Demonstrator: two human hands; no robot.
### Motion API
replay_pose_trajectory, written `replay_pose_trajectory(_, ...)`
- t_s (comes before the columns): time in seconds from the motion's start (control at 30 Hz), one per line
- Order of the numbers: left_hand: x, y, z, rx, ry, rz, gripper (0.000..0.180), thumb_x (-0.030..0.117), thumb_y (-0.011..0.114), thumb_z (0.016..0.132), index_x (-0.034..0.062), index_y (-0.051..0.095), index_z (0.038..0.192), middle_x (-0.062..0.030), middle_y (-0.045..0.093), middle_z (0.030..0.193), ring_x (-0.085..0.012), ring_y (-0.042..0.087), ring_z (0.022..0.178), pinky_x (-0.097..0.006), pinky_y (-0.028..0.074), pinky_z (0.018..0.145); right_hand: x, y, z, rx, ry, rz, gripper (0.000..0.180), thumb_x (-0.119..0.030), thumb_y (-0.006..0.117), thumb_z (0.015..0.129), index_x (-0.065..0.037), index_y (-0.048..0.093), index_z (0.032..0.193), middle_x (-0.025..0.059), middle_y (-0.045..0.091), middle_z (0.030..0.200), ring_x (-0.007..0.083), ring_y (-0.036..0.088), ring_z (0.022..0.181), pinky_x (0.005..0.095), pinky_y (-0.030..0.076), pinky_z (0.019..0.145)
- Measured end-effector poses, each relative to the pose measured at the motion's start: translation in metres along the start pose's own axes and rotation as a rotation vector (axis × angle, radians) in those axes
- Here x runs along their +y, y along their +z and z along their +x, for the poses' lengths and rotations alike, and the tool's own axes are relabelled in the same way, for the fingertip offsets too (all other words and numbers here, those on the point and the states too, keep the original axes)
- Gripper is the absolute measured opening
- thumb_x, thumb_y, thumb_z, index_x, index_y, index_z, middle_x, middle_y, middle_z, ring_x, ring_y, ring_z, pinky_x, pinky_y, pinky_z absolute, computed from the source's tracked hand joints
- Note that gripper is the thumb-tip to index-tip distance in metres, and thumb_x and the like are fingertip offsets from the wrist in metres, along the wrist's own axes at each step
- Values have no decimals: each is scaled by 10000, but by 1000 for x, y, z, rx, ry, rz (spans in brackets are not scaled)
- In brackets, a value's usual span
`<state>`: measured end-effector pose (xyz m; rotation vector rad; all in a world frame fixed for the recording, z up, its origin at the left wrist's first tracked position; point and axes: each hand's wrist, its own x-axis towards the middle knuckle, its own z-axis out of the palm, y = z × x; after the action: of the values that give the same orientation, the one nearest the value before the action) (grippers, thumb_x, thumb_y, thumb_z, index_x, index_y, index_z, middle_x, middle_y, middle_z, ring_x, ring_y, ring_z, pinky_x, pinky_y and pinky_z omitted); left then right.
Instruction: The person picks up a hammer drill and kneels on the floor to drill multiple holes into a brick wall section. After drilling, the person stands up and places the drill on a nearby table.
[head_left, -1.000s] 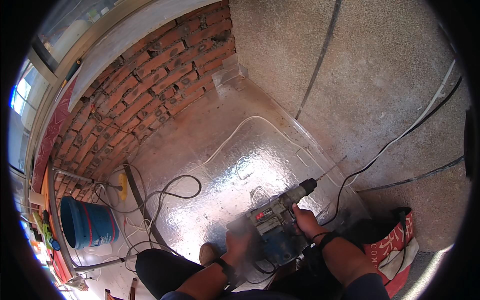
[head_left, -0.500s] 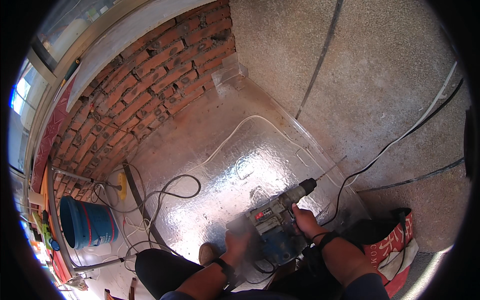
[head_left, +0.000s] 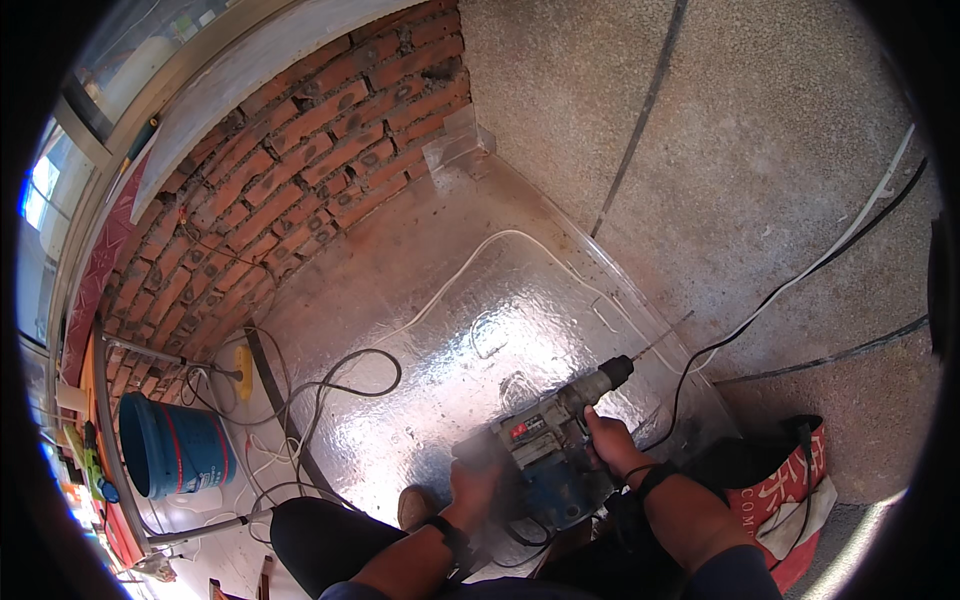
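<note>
Drill (head_left: 548,450) unmoved in both hands (head_left: 475,488) (head_left: 612,440), blue bucket (head_left: 203,455) leftward, dark cable (head_left: 401,373) looped between

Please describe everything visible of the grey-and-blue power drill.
The power drill has a worn, metal-looking body, red label, black cylindrical chuck and long, thin bit. It points up-right in the picture toward the speckled greyish wall; contact is unclear. The bare left hand grips its rear, the bare right hand its front.
</note>
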<state>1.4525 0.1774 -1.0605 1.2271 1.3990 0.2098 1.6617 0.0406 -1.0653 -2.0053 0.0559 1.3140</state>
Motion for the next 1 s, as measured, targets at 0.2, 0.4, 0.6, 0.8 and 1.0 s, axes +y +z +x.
replay_pose_trajectory(0.2, 4, 1, 0, 14, 3, 27, 233, 179, 740, 738, 14, 596, 658, -65, 599, 565, -152, 574, 455, -296, 422, 399, -4, 1, -2, 5, 26, 15, 579, -565, 418, 940, -29, 583, 795, 79, 533, 584, 189, 494, 442, 336, 410, 410)
replay_pose_trajectory(0.4, 6, 2, 1, 13, 14, 24, 262, 196, 741, 741, 18, 591, 621, -61, 592, 547, -147, 571, 446, -292, 420, 393, -2, -1, 1, -20, 15, 16, 581, -570, 421, 937, -29, 581, 800, 81, 539, 594, 183, 496, 449, 331, 408, 407)
replay_pose_trajectory(0.6, 10, 4, -1, 13, -6, 23, 264, 208, 735, 745, 17, 601, 620, -59, 596, 553, -144, 572, 448, -292, 422, 395, 0, -2, 4, -18, 24, 27, 576, -570, 424, 936, -33, 578, 797, 78, 541, 590, 181, 501, 449, 331, 407, 408)
replay_pose_trajectory(0.8, -13, 3, 11, 19, 8, 57, 273, 242, 743, 727, 12, 625, 639, -77, 623, 585, -160, 594, 475, -306, 437, 415, -3, 0, 3, -4, 32, 28, 569, -566, 426, 937, -36, 581, 801, 75, 542, 586, 178, 504, 451, 329, 413, 414)
replay_pose_trajectory(1.0, -14, -2, 12, 12, -10, 47, 270, 242, 737, 725, 3, 639, 644, -88, 632, 583, -163, 607, 485, -314, 450, 426, -6, 3, 0, -13, 31, 25, 566, -568, 424, 936, -40, 589, 820, 71, 543, 595, 173, 503, 455, 323, 418, 419)
